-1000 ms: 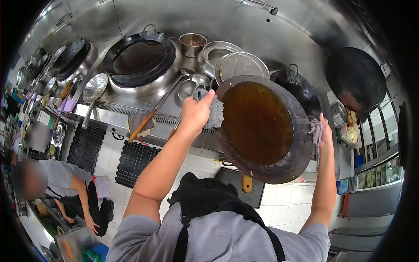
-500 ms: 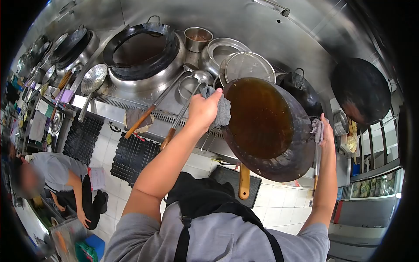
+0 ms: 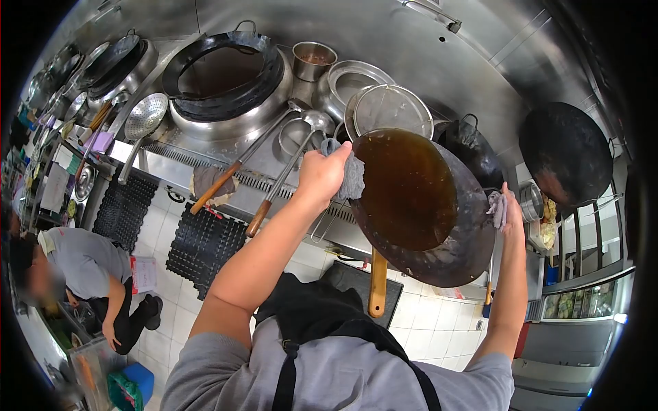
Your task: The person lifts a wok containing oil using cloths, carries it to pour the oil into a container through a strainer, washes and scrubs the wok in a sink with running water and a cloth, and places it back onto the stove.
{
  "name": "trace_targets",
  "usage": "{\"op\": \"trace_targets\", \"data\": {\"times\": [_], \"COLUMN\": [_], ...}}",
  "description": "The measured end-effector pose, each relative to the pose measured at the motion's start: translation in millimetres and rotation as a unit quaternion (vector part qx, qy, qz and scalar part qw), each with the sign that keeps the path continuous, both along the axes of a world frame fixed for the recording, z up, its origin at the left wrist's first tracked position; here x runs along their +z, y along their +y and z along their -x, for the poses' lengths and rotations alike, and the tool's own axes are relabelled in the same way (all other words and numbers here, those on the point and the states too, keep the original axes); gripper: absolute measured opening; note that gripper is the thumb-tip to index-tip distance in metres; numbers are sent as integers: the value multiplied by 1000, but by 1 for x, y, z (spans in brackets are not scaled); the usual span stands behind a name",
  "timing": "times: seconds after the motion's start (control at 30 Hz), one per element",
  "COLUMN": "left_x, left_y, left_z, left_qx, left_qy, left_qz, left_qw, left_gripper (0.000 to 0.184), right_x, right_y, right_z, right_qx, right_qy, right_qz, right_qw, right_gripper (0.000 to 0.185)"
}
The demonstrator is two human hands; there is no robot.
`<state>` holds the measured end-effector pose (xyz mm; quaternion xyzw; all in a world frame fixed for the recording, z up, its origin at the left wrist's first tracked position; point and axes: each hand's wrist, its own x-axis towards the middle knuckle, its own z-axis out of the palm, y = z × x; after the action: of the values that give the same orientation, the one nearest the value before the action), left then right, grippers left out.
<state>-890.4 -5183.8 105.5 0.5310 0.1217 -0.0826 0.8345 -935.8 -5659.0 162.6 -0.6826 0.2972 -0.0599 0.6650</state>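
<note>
A large dark wok (image 3: 473, 250) hangs in the air in front of me, with brown, oily-looking liquid (image 3: 404, 195) pooled toward its left side. My left hand (image 3: 322, 175) grips the wok's left edge through a grey cloth (image 3: 351, 178), thumb on top. On the opposite side, my right hand (image 3: 509, 212) holds the wok by a lighter rag (image 3: 497, 209); its fingers are partly hidden behind the rim. The wok is tilted to the left. Just beyond its far rim stands a round mesh strainer (image 3: 394, 109).
Left on the range sits another wok (image 3: 219, 103). Ladles with wooden handles (image 3: 259, 218) and a perforated skimmer (image 3: 146, 115) lie across the range's front edge. A steel pot (image 3: 314, 61) stands behind. A dark wok (image 3: 565, 154) leans at right. A co-worker (image 3: 89, 267) bends at lower left.
The wok tips slightly more to the left, and its liquid lies closer to the left rim. Both hands keep their hold. The view has shifted a little.
</note>
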Motion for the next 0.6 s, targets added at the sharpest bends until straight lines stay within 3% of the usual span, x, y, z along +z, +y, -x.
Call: {"op": "trace_targets", "data": {"times": [0.6], "left_x": [-10], "left_y": [-3], "left_z": [-5], "left_qx": [-10], "left_qy": [2], "left_qz": [22], "left_qw": [1000], "left_gripper": [33], "right_x": [3], "right_y": [3], "right_z": [-6], "right_qx": [11], "right_qy": [5], "right_qz": [-14], "right_qw": [1000], "right_gripper": [35]}}
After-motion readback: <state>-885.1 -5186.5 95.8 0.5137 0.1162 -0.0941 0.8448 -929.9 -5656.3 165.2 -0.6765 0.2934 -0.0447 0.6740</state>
